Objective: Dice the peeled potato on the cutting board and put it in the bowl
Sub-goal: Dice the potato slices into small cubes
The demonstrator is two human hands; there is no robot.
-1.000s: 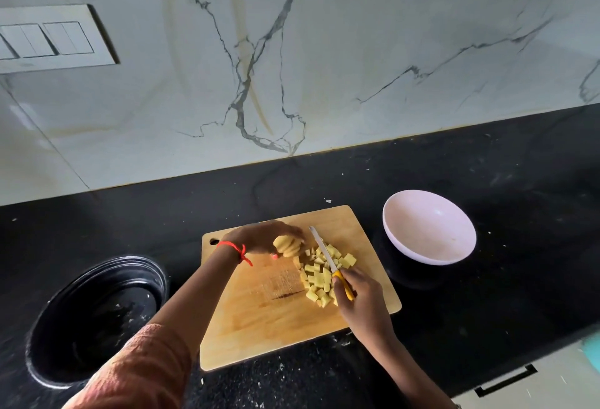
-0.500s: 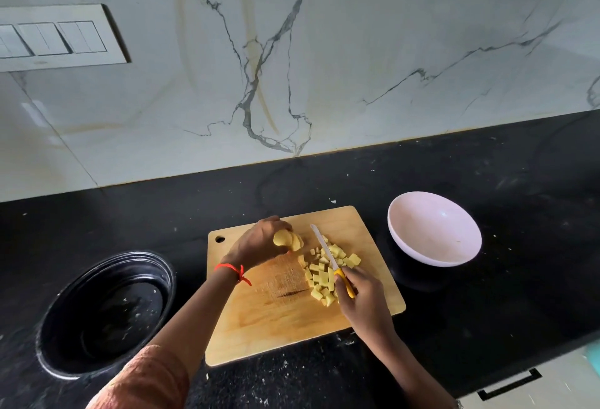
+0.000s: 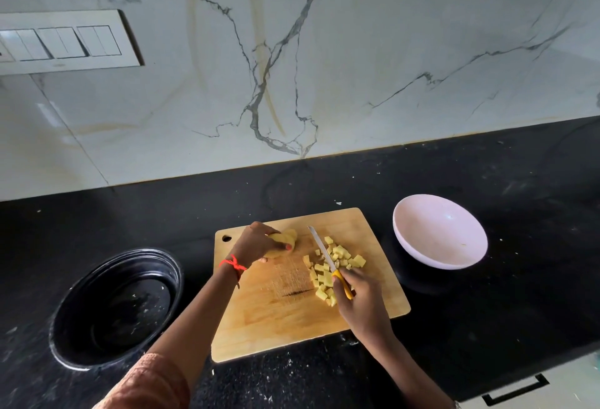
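A wooden cutting board (image 3: 282, 321) lies on the black counter. My left hand (image 3: 256, 243) grips the uncut piece of peeled potato (image 3: 287, 238) at the board's far left. My right hand (image 3: 360, 298) holds a yellow-handled knife (image 3: 324, 254), its blade pointing away from me and resting among a pile of several yellow potato cubes (image 3: 328, 269) on the right half of the board. A gap of bare board separates the potato piece from the blade. The pale pink bowl (image 3: 440, 236), with nothing in it, stands to the right of the board.
A round black sink or basin (image 3: 115, 308) is set into the counter at the left. A marble wall with a switch panel (image 3: 61, 40) rises behind. A drawer handle (image 3: 516, 390) shows at the counter's front right edge.
My left hand has drawn the potato piece to the left, away from the knife and cubes. The knife stays among the cubes. The view shifted slightly.
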